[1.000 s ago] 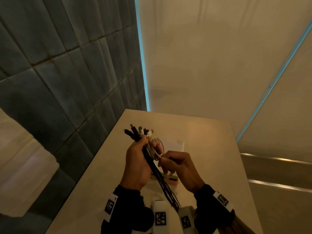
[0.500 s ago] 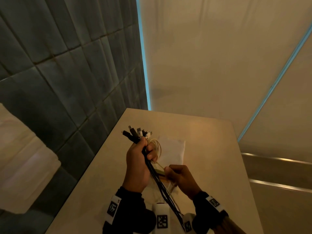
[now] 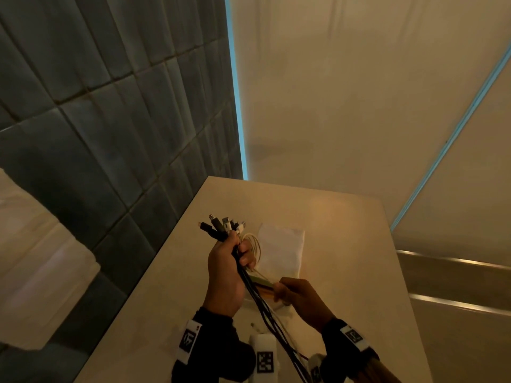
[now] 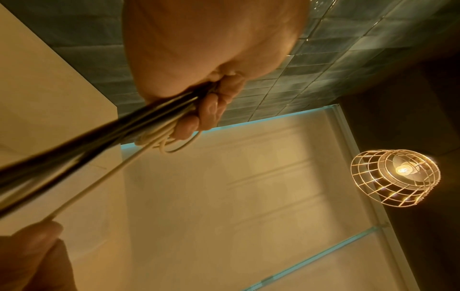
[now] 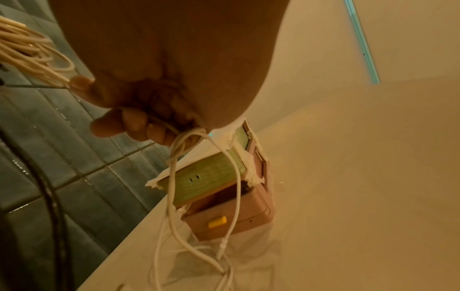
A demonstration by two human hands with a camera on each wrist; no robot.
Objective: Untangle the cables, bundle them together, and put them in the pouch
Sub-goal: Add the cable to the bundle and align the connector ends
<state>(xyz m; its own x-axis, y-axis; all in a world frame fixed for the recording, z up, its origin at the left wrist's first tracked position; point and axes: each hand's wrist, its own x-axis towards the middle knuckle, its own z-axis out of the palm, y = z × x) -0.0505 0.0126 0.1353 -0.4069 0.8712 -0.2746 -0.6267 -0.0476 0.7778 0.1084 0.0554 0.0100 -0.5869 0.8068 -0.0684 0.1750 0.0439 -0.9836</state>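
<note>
While my left hand [image 3: 224, 275] stays out of nothing but the bundle, I log its state first: fingers curled tight round the cables [image 3: 250, 283], a mixed sheaf of black and white leads held above the table [image 3: 345, 244]. Plug ends [image 3: 224, 225] fan out above the fist; I see several connector types but cannot read any marking on them. A small white coil [image 3: 253, 243] loops out beside the left fingers [image 4: 211, 110], and the dark strands run down from the fist toward my body.

My right hand [image 3: 300, 299] sits lower and to the right, thumb and fingertip pinching a white cable [image 4: 99, 181] pulled taut from that coil; in the right wrist view its other fingers are curled round further white loops [image 5: 199, 177] that hang down to the table.

Under the right hand lies a pinkish box [image 5: 231, 214] with a yellow button, its lid open, a green block with fine print inside; the print is too small to read. White pouch [image 3: 280, 251] lies flat on the table just beyond both hands, nothing in it that I can see. Wrist bands carry square black-and-white coded tags [image 3: 188, 338]. Grey tiled wall [image 3: 96, 120] to the left; wire-cage lamp [image 4: 395, 177] lit overhead.
</note>
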